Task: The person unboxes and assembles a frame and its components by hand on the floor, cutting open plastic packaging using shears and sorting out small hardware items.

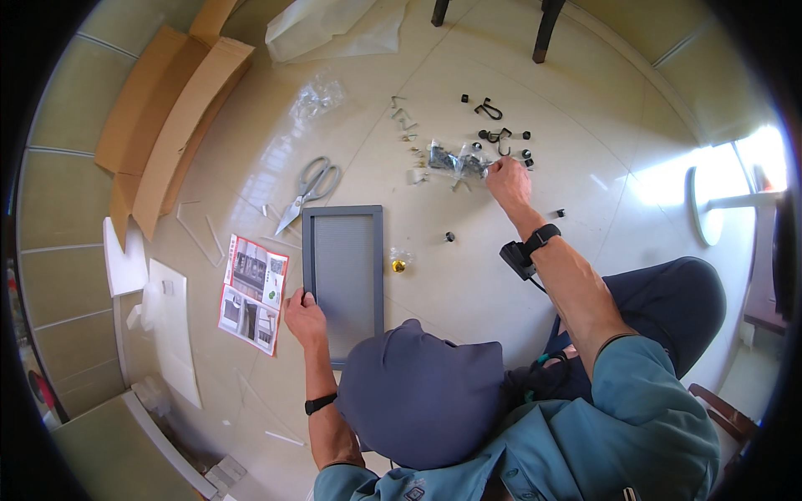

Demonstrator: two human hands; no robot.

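Note:
A dark grey rectangular frame with a paler mesh-like panel [341, 275] lies on the floor in front of me. At its left long side, my left hand [306, 318] is closed with thumb and fingers on the rim. Farther off to the right, my right hand [510, 182] pinches the end of a clear plastic bag of small black parts [444, 157]. Its fingertips are partly hidden. Around this bag lie black hooks [489, 109] and several small black caps [527, 154]. A round gold-coloured piece [398, 266] rests right of the frame.
Grey-handled scissors [309, 190] lie beyond the frame, with a printed leaflet [253, 294] to its left. An opened cardboard box [159, 125] stands far left, near white foam sheets [171, 330]. Metal clips [404, 118] and crumpled clear plastic [317, 93] lie farther out. Dark furniture legs [547, 32] stand at the back.

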